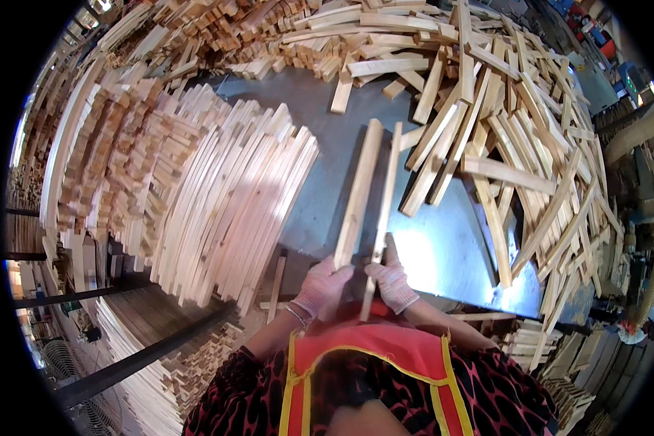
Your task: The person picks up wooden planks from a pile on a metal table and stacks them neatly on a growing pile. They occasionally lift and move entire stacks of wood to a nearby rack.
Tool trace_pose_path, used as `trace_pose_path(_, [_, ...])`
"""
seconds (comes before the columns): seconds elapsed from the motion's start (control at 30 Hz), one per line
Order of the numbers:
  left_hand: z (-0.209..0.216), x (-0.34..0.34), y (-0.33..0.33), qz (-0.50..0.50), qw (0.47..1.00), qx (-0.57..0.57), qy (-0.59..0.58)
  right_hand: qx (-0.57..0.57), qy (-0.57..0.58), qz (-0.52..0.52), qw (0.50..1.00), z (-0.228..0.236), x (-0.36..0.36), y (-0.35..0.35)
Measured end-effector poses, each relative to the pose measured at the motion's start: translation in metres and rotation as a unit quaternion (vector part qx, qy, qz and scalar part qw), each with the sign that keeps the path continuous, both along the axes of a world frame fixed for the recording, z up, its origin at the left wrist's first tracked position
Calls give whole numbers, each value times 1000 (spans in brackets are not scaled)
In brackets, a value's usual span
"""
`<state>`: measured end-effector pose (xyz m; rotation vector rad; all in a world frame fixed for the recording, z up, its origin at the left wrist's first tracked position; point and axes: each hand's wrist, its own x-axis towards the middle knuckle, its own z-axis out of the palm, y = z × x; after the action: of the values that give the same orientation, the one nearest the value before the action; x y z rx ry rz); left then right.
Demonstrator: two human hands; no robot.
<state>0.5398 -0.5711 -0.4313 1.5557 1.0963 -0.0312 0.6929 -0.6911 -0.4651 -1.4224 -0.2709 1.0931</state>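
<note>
My left hand [323, 288], in a pale work glove, is closed round the near end of a wide wooden strip [360, 190]. My right hand [394, 282], gloved too, grips a narrower wooden strip [386, 192] whose near end comes down past the fingers toward my apron. Both strips point away from me over the grey metal table [305, 218], side by side with a narrow gap between them. Left of them lies a neat row of pale wooden strips [232, 189]. A loose heap of wooden strips [516, 138] covers the table's right side.
Stacked wooden pieces [123, 152] rise at the far left, and more [254, 33] line the back. A dark metal bar [145, 356] runs along the lower left beside stacked strips. More cut pieces [570, 392] sit at the lower right, below the table's edge.
</note>
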Motion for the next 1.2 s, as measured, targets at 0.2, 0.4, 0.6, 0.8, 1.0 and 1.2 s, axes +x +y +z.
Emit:
trace_pose_path(0.2, [-9,-88,-4,-87,957,250,123,-74,-229,402,883,-56,-49,56])
trace_pose_path(0.4, [13,-81,24,-102,841,514,134,-83,-248,460,849,-7,-63,142])
trace_pose_path(0.6, [5,-25,20,-115,857,495,83,-43,-201,236,950,53,41,88])
trace_pose_path(0.8, [13,144,64,-149,902,406,-1,-52,-258,-263,928,-31,225,36])
trace_pose_path(1.0, [-4,306,93,-113,954,275,36,-124,-387,-106,908,-86,280,85])
trace_pose_path(1.2, [-23,229,28,-25,997,35,-68,-130,-152,5,980,30,164,41])
